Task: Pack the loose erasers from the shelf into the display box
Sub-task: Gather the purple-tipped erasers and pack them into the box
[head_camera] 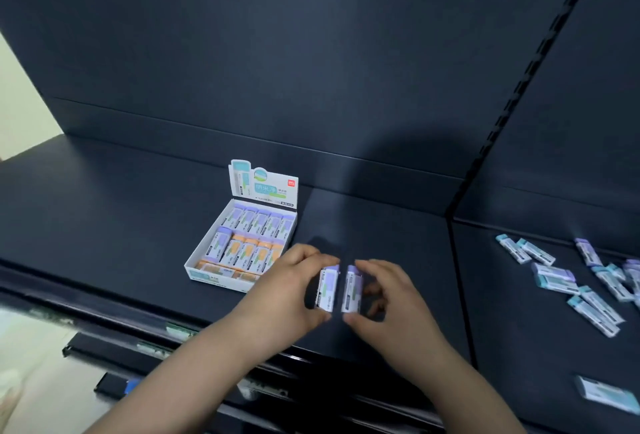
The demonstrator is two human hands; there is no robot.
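The white display box (194,269) stands on the dark shelf with its printed lid flap up, holding rows of purple and orange erasers. Just right of the box, my left hand (289,291) pinches a purple-sleeved eraser (328,287) between fingers and thumb. My right hand (394,298) pinches a second purple eraser (351,290) right beside it, the two nearly touching. Several loose erasers (557,276) with teal and purple sleeves lie scattered on the shelf section to the right.
A single teal eraser (607,394) lies near the front edge at far right. A vertical divider (462,281) separates the two shelf sections. The dark back panel (311,53) rises behind. Lower shelf edges (156,347) jut out below.
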